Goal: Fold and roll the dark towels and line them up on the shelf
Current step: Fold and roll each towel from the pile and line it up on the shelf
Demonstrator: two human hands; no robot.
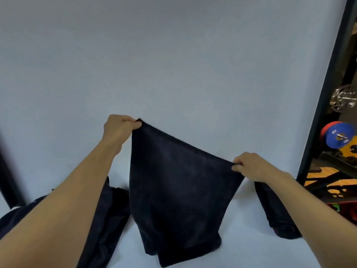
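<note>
- left grip [120, 128]: thumb and curled fingers pinch one top corner of the dark towel [179, 180]. It sits higher and further out than the other side.
- right grip [249, 165]: pinches the opposite top corner, lower and nearer the body. Fingers are closed on cloth, nothing else in it.
- The top edge runs taut between the two pinches and slopes down to the right. Holding by the corners lets the cloth hang flat, likely so it is squared before a fold.
- The towel body hangs in front of the person. Its lower end lies doubled on the white surface [241, 248], so it is not lifted clear.
- heap of dark towels [110, 215]: to the left, partly under the left forearm. Looks loose and unfolded, probably waiting stock.
- dark bundle [274, 213]: to the right, partly behind the right forearm. Cannot tell whether it is folded or rolled; maybe a finished one set aside.
- Cannot tell whether the white surface is the shelf itself. A dark frame post [326, 97] stands at its right edge, with a pale wall behind.
- Past the post is a blue weight plate [337, 139] and other gym gear, not part of the task.
- Step judged: start of the fold on this towel. No roll begun, no line-up visible.
- Next move needs the corners level. With uneven heights the fold risks coming out skewed.
</note>
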